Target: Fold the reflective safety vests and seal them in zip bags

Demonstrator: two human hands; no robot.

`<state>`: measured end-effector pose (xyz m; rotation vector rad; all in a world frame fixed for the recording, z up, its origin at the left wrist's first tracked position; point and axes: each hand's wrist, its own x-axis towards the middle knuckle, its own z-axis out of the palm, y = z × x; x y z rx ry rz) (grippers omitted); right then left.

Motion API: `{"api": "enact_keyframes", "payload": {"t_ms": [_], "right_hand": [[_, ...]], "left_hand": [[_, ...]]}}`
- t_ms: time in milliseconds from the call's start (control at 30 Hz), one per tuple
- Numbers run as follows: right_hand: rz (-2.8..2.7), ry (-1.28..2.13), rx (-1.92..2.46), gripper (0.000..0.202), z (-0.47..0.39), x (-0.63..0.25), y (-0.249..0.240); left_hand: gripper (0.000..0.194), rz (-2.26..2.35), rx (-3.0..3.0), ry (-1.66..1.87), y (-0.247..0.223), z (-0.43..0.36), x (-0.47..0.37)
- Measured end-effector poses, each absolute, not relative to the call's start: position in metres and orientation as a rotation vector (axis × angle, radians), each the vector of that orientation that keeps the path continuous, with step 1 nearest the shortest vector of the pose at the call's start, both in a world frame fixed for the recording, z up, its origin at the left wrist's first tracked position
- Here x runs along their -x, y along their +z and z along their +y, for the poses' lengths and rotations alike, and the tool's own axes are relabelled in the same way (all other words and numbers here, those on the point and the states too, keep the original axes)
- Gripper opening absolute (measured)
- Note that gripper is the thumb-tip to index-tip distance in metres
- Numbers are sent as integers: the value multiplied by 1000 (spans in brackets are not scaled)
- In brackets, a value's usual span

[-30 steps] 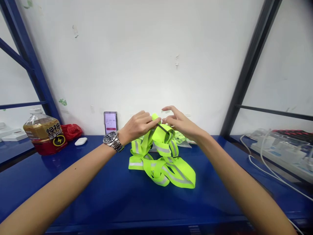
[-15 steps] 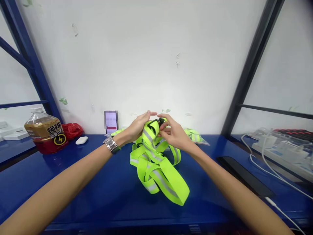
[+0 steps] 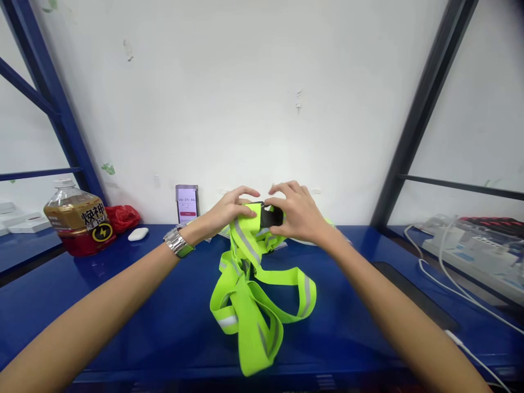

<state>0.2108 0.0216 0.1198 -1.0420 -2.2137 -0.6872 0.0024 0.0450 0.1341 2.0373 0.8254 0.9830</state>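
- The left hand [image 3: 231,210] pinches the yellow-green strap [image 3: 256,316] near its black buckle [image 3: 271,217], thumb pressed on the fabric and index finger raised above it
- The right hand [image 3: 301,213] is curved around the other side of the buckle, gripping it between thumb and fingers, with the index finger lifted and bent
- The buckle sits between the two hands, above the table [image 3: 164,316]; whether it is fully clipped together, I cannot tell
- The strap has grey shiny stripes and hangs from the hands in loose, tangled loops, the lowest one towards the near edge of the table
- A metal watch [image 3: 178,242] is on the left wrist
- Just behind the hands there is more yellow-green material and some clear plastic, mostly hidden by the hands and strap
- To the left of the left hand, a phone [image 3: 188,204] stands upright close to the wall [image 3: 245,98], its screen lit with a timer
- Farther left, a small white case [image 3: 138,234] lies on the blue table, near a red plastic bag [image 3: 125,218] and a big bottle [image 3: 79,218] with a white cap
- Beyond the right forearm, a dark flat phone [image 3: 415,295] lies with a white cable [image 3: 462,344] at its near end
- At the far right are white plugs [image 3: 487,256], and at the far left, white boxes [image 3: 30,224]
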Motion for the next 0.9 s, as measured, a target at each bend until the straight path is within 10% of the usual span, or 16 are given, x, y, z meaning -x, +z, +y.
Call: {"api": "enact_keyframes", "payload": {"t_ms": [133,400,900], "right_hand": [[-2175,-351,1217,27,32,-213,133],[-1819,502,978,23,22,-205,175],[-1576,557,621,34,15,-170,215]], "left_hand": [[29,1099,-2494,1358,129,26,-8],[113,1025,-2587,1394,88,-1,-24],[27,360,-1704,559,92,-21,-45]]}}
